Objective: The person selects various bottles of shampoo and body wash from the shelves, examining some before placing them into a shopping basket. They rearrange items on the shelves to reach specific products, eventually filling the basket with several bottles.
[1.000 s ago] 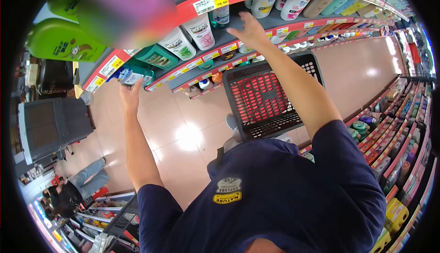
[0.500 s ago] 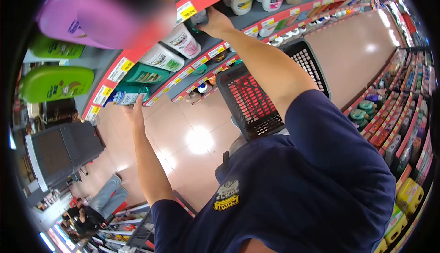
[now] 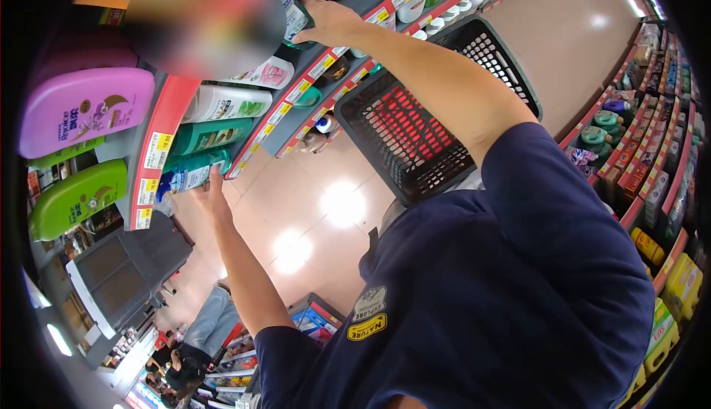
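Note:
My left hand (image 3: 209,195) is closed on a teal bottle with a blue cap (image 3: 194,173), at the near end of the shelf on the left. A green bottle (image 3: 215,136) stands right beside it. Higher up, my right hand (image 3: 326,22) has its fingers wrapped round a dark green bottle with a pale label (image 3: 294,18), whose far side is hidden by a blurred patch. White bottles (image 3: 233,104) stand on the shelf between my two hands.
A black and red basket (image 3: 415,135) is under my right forearm. Purple (image 3: 89,112) and green (image 3: 80,200) bottles line the upper shelf. Stocked shelves (image 3: 644,150) run along the right. People (image 3: 211,320) are at the lower left.
The view has shifted, so the shelf's near end sits lower. The bottle at my right hand shows more of its label. My left hand remains on the teal bottle.

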The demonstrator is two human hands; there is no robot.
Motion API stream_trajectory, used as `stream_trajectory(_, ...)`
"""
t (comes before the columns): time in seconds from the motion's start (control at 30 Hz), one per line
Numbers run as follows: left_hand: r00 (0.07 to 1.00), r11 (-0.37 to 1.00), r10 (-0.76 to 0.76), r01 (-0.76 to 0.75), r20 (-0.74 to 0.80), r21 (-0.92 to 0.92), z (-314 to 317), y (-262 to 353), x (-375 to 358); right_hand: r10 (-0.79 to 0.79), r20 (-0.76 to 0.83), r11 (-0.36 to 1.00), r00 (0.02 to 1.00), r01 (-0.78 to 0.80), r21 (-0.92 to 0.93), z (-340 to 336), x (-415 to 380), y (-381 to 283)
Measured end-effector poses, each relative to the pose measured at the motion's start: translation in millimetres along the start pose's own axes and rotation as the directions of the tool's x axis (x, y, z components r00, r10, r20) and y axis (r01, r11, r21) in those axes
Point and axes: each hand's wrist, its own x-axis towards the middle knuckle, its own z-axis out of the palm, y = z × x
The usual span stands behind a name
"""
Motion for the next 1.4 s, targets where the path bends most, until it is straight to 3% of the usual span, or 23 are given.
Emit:
stream_trajectory(0.2,1.0,0.998,0.009,-0.007,-0.024,0.058,4.0,5.3,-2.7,-0.041,0.034,0.998,0.999,0.042,-0.036,-6.4,-4.5,0.8)
stream_trajectory(0.3,0.999,0.997,0.01,-0.006,-0.049,0.072,7.7,9.2,-4.8,-0.177,-0.021,0.984,0.984,0.176,-0.01,-12.2,0.1,22.2)
stream_trajectory(0.4,0.997,0.999,-0.006,0.01,-0.072,0.053,9.6,7.8,-5.1,-0.007,0.066,0.966,0.998,-0.01,0.26,-40.1,13.8,18.0)
stream_trajectory(0.5,0.997,1.0,0.008,-0.006,-0.079,0.021,10.3,0.6,-4.5,-0.01,0.107,0.902,0.994,-0.037,0.431,-46.9,60.2,29.6)
stream_trajectory(0.6,0.998,1.0,0.029,-0.029,-0.051,0.01,6.8,-7.9,-0.4,0.259,0.084,0.545,0.962,-0.218,0.81,-64.5,44.4,-31.0)
stream_trajectory(0.63,0.998,1.0,0.03,-0.03,-0.052,-0.002,5.8,-10.4,1.4,0.208,-0.027,0.753,0.978,-0.143,0.642,-59.9,57.9,-27.4)
stream_trajectory(0.7,0.998,0.999,0.028,-0.029,-0.051,-0.026,3.5,-14.2,2.6,0.089,-0.056,0.791,0.994,-0.037,0.611,-31.9,88.7,-4.1)
stream_trajectory(1.1,1.0,1.0,-0.008,0.008,-0.009,0.006,-6.0,-19.9,5.3,0.133,0.002,0.777,0.991,-0.106,0.621,-38.7,128.2,-6.3)
stream_trajectory(1.3,0.999,0.996,0.031,-0.034,-0.041,-0.085,-3.3,-23.3,7.2,0.148,0.008,0.752,0.989,-0.118,0.648,-45.8,134.4,-5.3)
stream_trajectory(1.4,0.999,0.999,0.046,-0.046,0.015,-0.003,-7.2,-25.1,8.2,0.152,0.011,0.736,0.988,-0.121,0.667,-50.7,137.7,-7.5)
